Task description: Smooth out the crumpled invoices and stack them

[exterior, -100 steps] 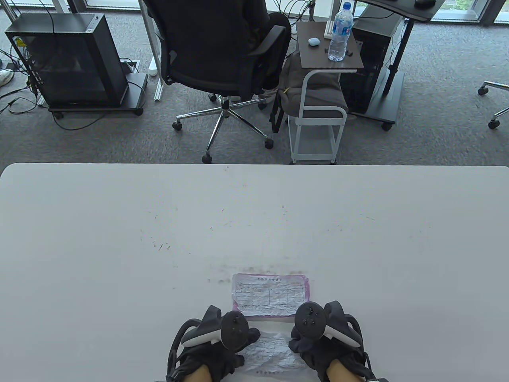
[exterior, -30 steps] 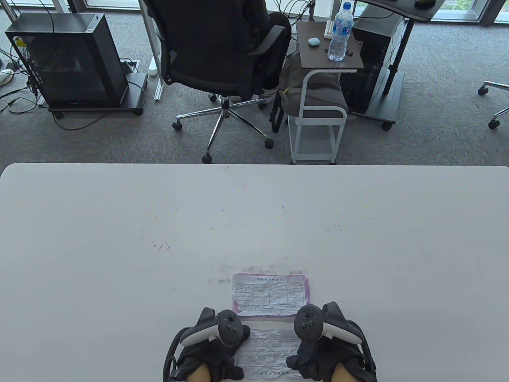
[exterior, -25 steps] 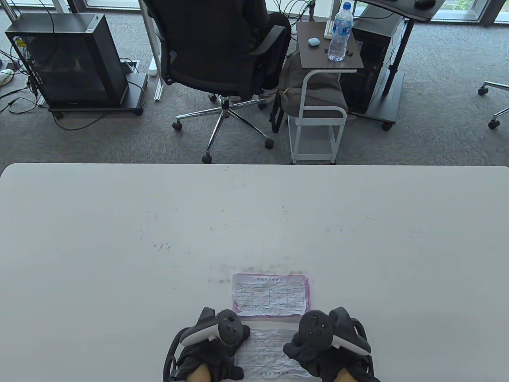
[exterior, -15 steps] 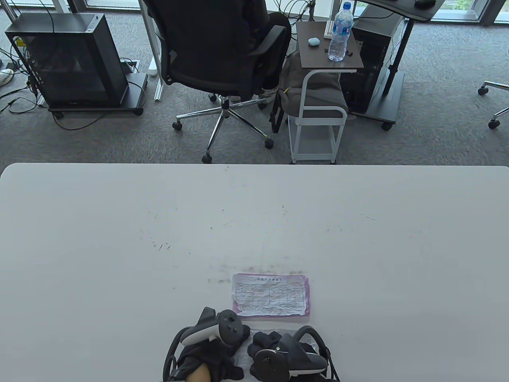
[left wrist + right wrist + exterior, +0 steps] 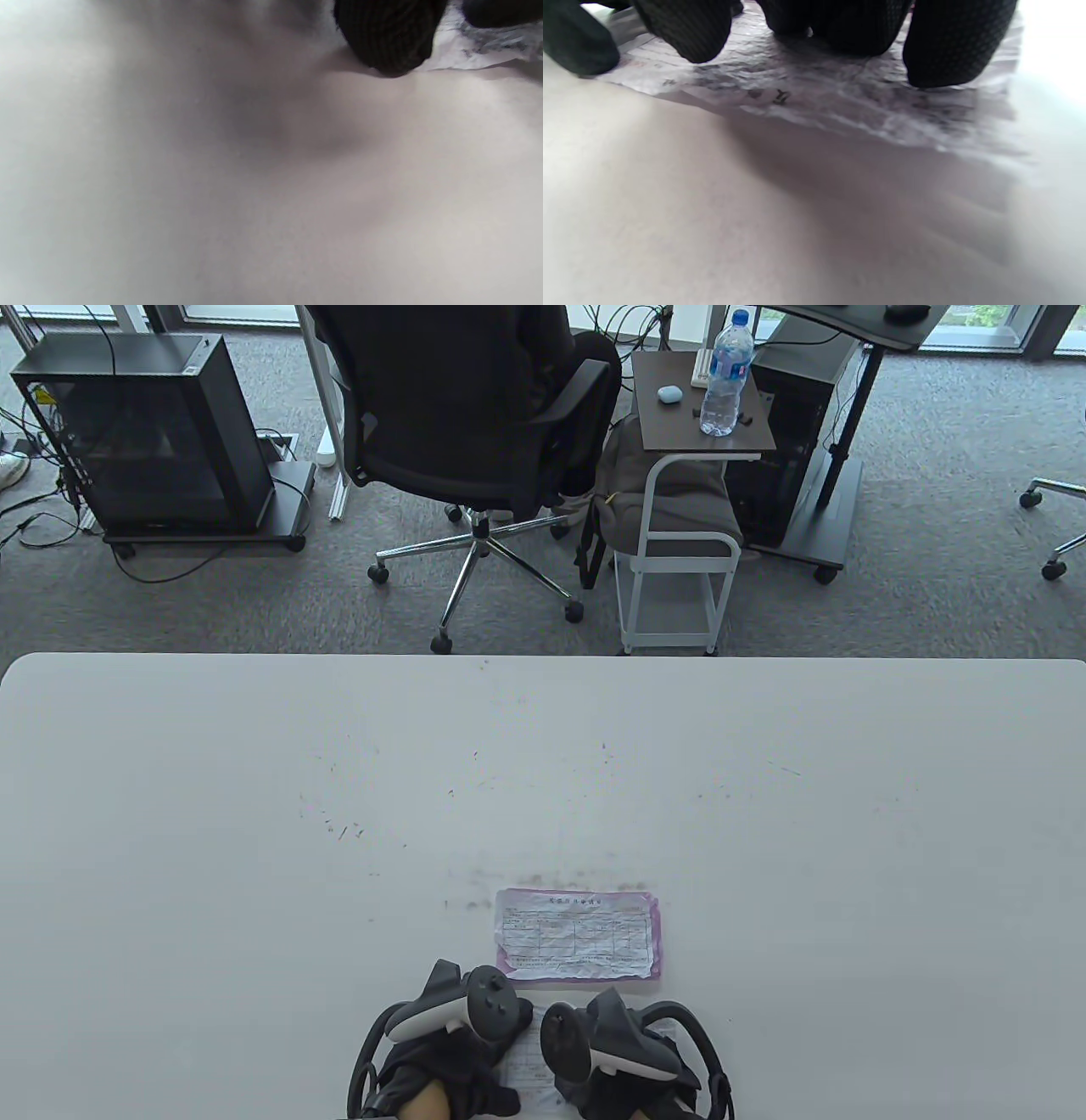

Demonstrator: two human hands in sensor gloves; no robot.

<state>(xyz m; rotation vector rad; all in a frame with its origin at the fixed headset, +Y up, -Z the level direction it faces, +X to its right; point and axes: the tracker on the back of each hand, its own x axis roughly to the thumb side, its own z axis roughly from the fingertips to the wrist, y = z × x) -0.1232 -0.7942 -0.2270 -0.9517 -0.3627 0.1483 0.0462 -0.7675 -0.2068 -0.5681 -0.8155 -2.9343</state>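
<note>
White table (image 5: 254,814) bears both hands, left hand (image 5: 441,1052) and right hand (image 5: 619,1060), fingers pressing the crumpled invoice (image 5: 840,97) flat

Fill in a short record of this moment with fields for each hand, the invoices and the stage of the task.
left hand: rests on the left edge of the near invoice
right hand: fingers press down on the near invoice
far invoice: lies flat on the table, pink border showing, apart from both hands
stage: near invoice wrinkled, not yet stacked
</note>
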